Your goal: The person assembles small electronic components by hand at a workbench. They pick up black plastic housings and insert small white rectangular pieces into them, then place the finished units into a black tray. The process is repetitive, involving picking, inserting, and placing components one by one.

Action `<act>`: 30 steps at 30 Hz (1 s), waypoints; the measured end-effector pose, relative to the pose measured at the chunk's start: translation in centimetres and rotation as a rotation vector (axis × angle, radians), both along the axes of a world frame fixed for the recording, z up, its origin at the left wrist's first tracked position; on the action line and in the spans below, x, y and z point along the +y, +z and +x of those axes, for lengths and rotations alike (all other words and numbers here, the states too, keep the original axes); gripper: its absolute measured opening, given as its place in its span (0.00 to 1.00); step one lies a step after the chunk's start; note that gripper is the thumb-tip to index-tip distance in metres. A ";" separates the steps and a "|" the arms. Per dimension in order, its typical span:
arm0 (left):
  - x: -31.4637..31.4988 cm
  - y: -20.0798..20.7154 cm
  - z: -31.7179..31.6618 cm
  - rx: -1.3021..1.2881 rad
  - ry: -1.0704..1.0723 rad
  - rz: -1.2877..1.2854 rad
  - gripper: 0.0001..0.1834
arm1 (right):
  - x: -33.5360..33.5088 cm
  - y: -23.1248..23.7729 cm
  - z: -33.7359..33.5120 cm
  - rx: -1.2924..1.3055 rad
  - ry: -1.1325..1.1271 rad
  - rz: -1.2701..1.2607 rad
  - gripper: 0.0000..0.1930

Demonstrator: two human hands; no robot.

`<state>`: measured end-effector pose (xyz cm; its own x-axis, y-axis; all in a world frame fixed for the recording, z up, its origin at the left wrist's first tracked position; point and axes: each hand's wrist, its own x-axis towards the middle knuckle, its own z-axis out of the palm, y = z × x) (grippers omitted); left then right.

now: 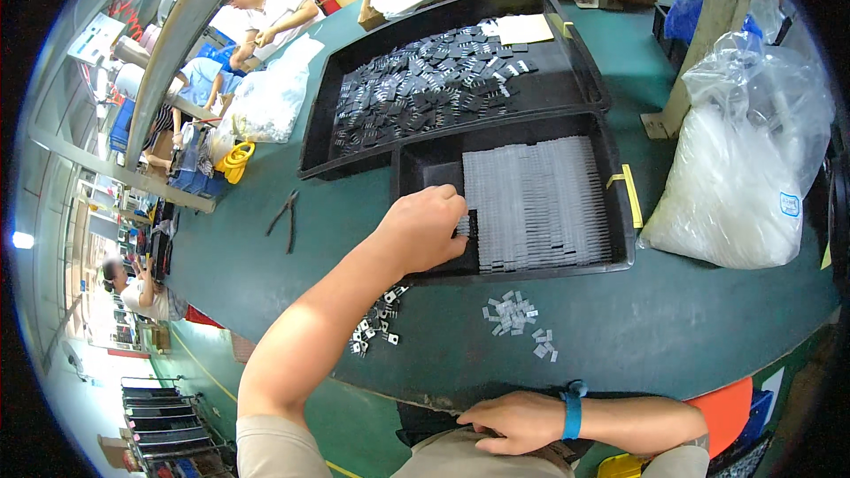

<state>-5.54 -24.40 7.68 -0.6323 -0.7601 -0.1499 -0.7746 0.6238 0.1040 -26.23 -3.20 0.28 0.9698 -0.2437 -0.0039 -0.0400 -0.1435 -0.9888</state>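
"Fingers [458, 246] of the left hand [423, 226]?"
"Curled down into the small black tray [429, 171], beside the rows of clear pieces [536, 204]; whether they grip one, I cannot tell."
"Right hand [524, 420]?"
"Lying slack, palm down, at the lap [440, 458]."

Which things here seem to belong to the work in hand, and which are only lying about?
Likely in the work:
smaller black tray, under the left hand
rows of translucent pieces
loose translucent pieces
black components in the larger tray

Likely just lying about:
pliers
yellow coil
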 end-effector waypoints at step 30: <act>0.8 -0.1 -1.2 -0.048 0.019 -0.115 0.19 | 0.2 0.0 -0.2 -0.016 -0.018 0.000 0.25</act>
